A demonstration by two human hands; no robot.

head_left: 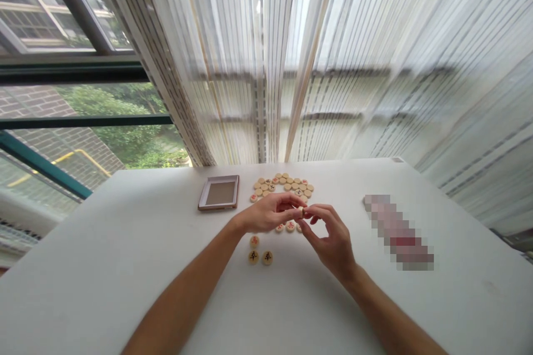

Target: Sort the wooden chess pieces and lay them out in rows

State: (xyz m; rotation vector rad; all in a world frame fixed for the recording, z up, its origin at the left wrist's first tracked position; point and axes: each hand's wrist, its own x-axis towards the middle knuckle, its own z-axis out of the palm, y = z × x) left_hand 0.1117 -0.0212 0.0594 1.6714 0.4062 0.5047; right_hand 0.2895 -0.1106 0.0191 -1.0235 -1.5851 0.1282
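Between the fingertips of both hands is a small round wooden Chinese chess piece [301,211], held above the table. My left hand [272,213] pinches it from the left, and my right hand [333,236] grips it from the right with thumb and finger. Under the hands lie red-marked pieces [290,226] in a row, partly covered. Nearer to me, a red-marked piece [254,241] sits above two black-marked pieces, one at the left [254,257] and one beside it [267,257]. Several more pieces [285,180] form a loose arc beyond my hands, some blank side up.
A shallow open box or lid [219,193] lies at the back left of the white table [125,255]. To the right is a pixelated pinkish object [397,233], not recognisable. Sheer striped curtains [266,66] and a window [83,100] stand behind the table's far edge.
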